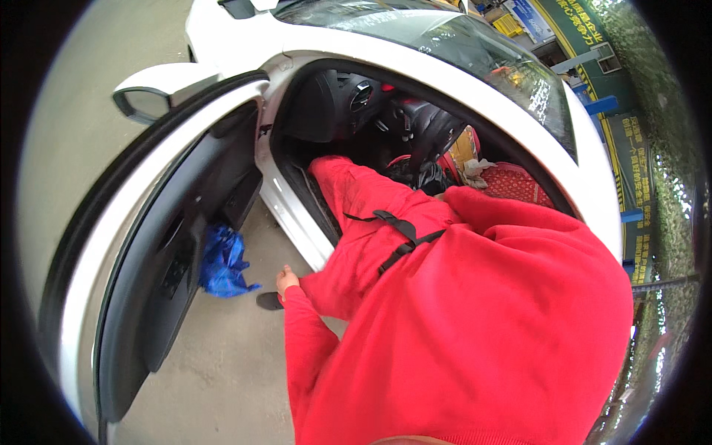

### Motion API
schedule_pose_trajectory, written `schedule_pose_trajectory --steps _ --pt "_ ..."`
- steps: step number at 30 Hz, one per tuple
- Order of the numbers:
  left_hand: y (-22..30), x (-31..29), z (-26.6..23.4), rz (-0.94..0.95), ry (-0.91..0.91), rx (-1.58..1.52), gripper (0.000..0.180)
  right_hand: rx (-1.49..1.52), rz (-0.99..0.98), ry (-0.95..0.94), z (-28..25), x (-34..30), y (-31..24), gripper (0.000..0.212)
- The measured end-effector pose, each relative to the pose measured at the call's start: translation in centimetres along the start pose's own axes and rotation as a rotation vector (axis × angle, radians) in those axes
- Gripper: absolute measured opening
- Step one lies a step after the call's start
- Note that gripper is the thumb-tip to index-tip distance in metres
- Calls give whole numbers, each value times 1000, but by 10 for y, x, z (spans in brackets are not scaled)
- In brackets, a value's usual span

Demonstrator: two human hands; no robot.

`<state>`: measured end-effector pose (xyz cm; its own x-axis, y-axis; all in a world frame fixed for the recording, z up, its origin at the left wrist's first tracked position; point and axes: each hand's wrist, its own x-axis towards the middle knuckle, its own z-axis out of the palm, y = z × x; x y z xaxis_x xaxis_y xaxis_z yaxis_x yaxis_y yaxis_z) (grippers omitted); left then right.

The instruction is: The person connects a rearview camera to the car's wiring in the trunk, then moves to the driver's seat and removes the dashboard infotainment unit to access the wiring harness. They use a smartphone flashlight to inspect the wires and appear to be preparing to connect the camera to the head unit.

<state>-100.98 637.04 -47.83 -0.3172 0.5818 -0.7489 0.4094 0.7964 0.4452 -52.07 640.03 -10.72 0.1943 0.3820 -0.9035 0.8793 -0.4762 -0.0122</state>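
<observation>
Left hand (285, 280) hanging loose, fingers half curled, apparently holding nothing, just beside the white sill (293, 215)! Right hand hidden, so no telling its grip. Leaning in like this wants weight over that dark shoe (269, 300) and shins off the sill's edge. Blue bag (224, 263) by the open door (141, 311) crowds the footing; deeper, a red patterned cover (519, 185).

Daylight was bright | car cabin (319, 107) sat dark | windshield (482, 63) reflected glare | door (141, 285) bowed near rim | corners were black
</observation>
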Motion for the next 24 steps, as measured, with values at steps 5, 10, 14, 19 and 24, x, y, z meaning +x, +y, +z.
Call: schedule_pose_trajectory --steps 5,10,14,19,24 --pt "40 11 131 284 365 -304 34 -57 72 -29 -19 65 78 33" --pt "58 0 221 196 566 -508 28 -167 143 -75 -69 121 167 30" --pt "65 -13 232 377 748 -628 30 -244 177 -139 -118 159 252 28" --pt "57 -49 214 320 763 -547 33 -144 152 -236 -163 225 340 27" --pt "120 -136 188 495 914 -450 42 321 -179 -14 -164 271 364 39"
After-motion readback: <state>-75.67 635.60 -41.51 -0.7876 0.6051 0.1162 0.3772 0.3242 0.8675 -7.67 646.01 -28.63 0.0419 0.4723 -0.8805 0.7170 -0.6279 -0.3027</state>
